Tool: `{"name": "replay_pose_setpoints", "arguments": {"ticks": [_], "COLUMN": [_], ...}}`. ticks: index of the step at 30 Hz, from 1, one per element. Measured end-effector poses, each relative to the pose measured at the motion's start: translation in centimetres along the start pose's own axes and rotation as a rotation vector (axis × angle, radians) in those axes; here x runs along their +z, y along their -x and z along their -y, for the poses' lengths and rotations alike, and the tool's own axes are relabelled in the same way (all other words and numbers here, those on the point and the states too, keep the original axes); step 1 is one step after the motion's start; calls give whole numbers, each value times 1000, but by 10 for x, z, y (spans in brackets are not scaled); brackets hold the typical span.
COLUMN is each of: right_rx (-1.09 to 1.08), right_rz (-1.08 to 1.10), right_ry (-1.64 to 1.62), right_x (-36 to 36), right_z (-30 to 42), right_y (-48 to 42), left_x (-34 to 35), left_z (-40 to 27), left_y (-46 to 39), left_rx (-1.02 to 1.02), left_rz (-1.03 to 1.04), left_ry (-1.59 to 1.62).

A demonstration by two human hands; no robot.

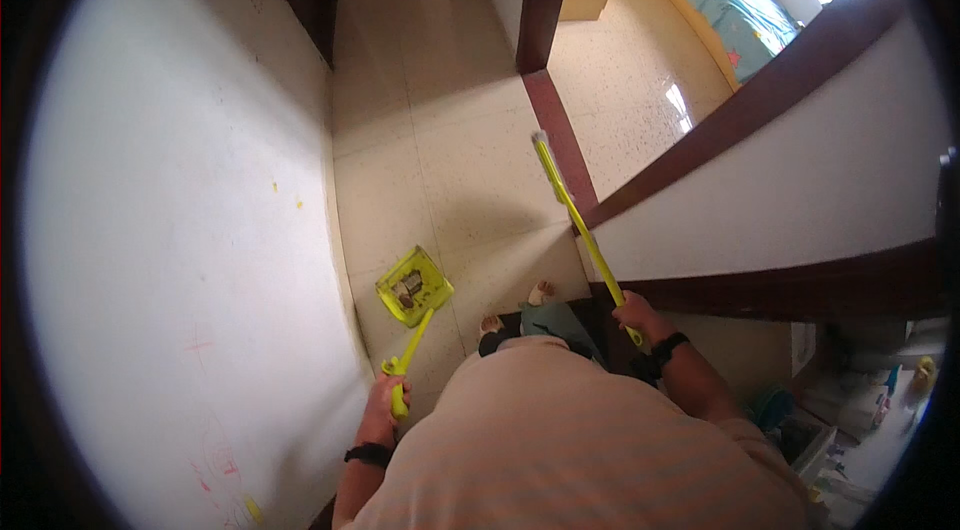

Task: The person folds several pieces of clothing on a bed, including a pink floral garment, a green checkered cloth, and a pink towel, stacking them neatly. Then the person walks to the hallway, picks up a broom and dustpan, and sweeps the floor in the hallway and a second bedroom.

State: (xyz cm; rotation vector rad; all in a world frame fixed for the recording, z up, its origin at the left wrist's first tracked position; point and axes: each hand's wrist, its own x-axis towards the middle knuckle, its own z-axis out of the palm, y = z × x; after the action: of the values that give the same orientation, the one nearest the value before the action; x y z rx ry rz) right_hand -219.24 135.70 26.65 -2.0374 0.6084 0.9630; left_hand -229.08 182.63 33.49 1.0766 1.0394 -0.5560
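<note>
My left hand (390, 402) grips the handle of a yellow-green plastic dustpan (439, 288), whose pan lies at or just above the tiled floor near the left wall. Dark debris (409, 290) sits inside the pan. On the right, my right hand (639, 316) is closed around the handle of a yellow-green broom (592, 248). The broom points away from me, and its head with greyish bristles (541, 138) is beside the dark red door threshold (559, 128). Whether the bristles touch the floor I cannot tell. Both wrists wear black bands.
A white wall (187, 192) with coloured marks runs along the left. To the right, a doorway with a dark red frame (544, 4) opens onto a room with a bed (720, 4). Tiled corridor floor (405, 102) stretches ahead. Containers and household items (847, 417) stand at lower right.
</note>
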Motion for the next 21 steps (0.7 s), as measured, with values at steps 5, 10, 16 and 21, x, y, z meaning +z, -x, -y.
{"name": "replay_pose_setpoints", "arguments": {"ticks": [5,10,16,21], "right_rx": [-22,-44,-48,-192], "right_rz": [52,343,240,-114], "right_ry": [11,-194,-259,49], "right_x": [20,8,-29,-78], "right_z": [-6,-27,-19,22], "right_y": [-52,-45,-30,-7], "left_x": [30,40,71,139], "left_z": [-21,-16,-47,-102], "left_y": [7,-20,-72,-66], "left_rx": [78,153,146,-21], "left_rz": [82,68,102,132], "left_ry": [-122,-285,-322,-194]}}
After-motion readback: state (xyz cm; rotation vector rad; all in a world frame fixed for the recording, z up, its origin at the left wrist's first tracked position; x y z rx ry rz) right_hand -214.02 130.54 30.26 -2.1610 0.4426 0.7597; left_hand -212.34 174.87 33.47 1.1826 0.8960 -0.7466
